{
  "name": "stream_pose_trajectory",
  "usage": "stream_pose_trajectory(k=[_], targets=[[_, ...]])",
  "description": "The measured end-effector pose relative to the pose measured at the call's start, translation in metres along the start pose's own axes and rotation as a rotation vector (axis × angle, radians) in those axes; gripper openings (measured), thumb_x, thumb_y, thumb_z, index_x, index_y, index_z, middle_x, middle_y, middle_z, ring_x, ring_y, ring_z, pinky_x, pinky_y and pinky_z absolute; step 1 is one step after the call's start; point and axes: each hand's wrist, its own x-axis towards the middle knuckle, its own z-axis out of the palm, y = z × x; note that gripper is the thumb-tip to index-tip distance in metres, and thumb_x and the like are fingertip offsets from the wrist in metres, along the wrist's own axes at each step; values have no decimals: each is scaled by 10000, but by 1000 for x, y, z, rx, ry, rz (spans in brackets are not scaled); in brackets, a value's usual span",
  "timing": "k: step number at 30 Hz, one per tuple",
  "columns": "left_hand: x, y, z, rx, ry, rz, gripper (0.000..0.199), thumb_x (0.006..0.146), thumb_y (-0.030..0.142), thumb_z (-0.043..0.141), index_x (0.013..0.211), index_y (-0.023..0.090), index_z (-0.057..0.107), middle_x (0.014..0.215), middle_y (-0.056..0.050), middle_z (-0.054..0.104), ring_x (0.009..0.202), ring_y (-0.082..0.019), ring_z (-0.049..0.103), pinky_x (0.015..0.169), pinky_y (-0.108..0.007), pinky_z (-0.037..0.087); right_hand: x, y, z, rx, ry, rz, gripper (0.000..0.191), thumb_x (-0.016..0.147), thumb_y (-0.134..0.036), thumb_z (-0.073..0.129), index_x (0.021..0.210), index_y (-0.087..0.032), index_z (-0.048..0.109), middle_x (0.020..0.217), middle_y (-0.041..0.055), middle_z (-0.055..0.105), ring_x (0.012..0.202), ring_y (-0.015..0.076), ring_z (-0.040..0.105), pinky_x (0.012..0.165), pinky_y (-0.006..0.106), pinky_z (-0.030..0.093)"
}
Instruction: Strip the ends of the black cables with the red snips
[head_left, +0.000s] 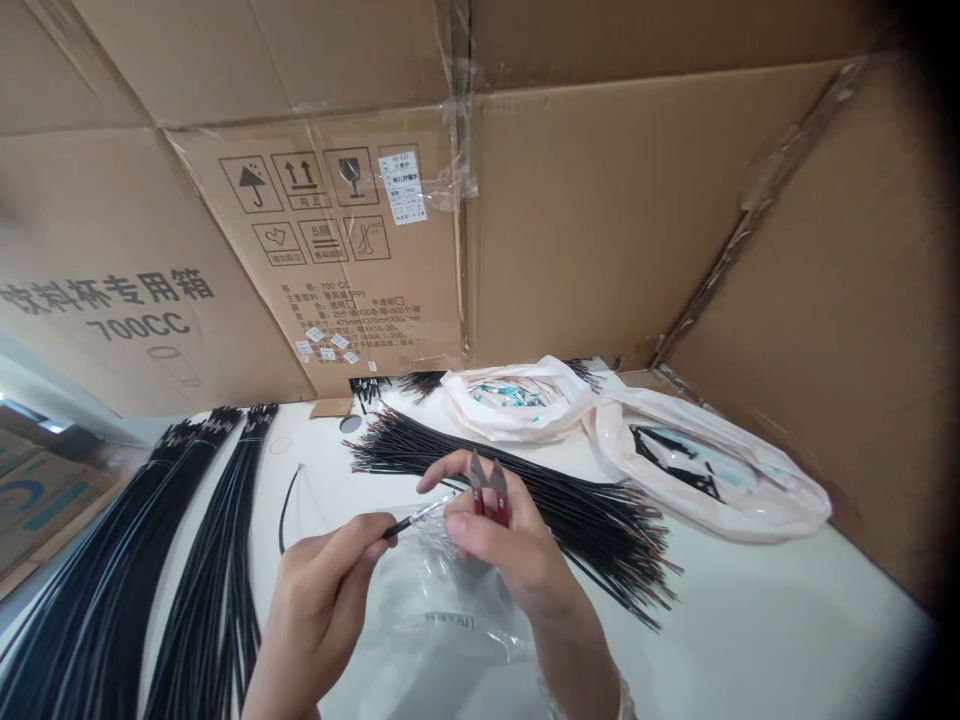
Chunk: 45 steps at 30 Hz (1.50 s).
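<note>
My left hand (326, 595) pinches a black cable (400, 526) between thumb and fingers. The cable's tip, pale and silvery, points up and to the right. My right hand (517, 560) holds red-handled thread snips (498, 484) tucked in its palm, their blades spread and pointing away from me. Its thumb and a bent finger are beside the cable's tip; I cannot tell whether they touch it. Beneath both hands lies a clear plastic bag (442, 625) on the white table (750, 620). A bundle of black cables (480, 465) with coppery ends rests just behind my right hand.
More long black cable bundles (112, 530) hang along the left side. At the back, one white bag (517, 428) holds small blue and white pieces. Another white bag (757, 520) contains black pieces. Cardboard walls (570, 220) enclose the back and right. A single cable (283, 515) curves beside my left hand.
</note>
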Motion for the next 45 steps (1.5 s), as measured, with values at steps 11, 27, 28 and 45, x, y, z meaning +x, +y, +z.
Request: stream_pose_trajectory(k=[11,27,28,45], targets=[[2,4,0,-53,48,10,174,898,54,490,831,171,599,641,0,546,529,-88,488,498,-183,397,7,1,-4,61,-177,60,174,712,-256,792,843,-162,729,445,-128,259,442,36,186,454,224,161],[-3,4,5,8,185,-74,46,892,173,591,931,189,611,737,16,676,573,-80,616,516,-129,479,10,9,13,9,59,-77,236,667,-403,821,714,-179,763,453,-69,386,471,64,274,454,234,209],[-2,5,5,11,186,-66,54,890,152,586,921,189,609,734,19,672,574,-76,612,517,-123,475,9,9,13,3,68,-94,221,668,-378,826,741,-179,766,441,-92,314,458,53,228,452,233,183],[-2,13,5,-124,83,-108,199,944,152,468,799,180,602,554,29,561,424,-67,467,424,-164,381,20,20,12,374,-34,100,327,519,-315,902,617,-166,627,489,-64,553,424,48,394,431,211,269]])
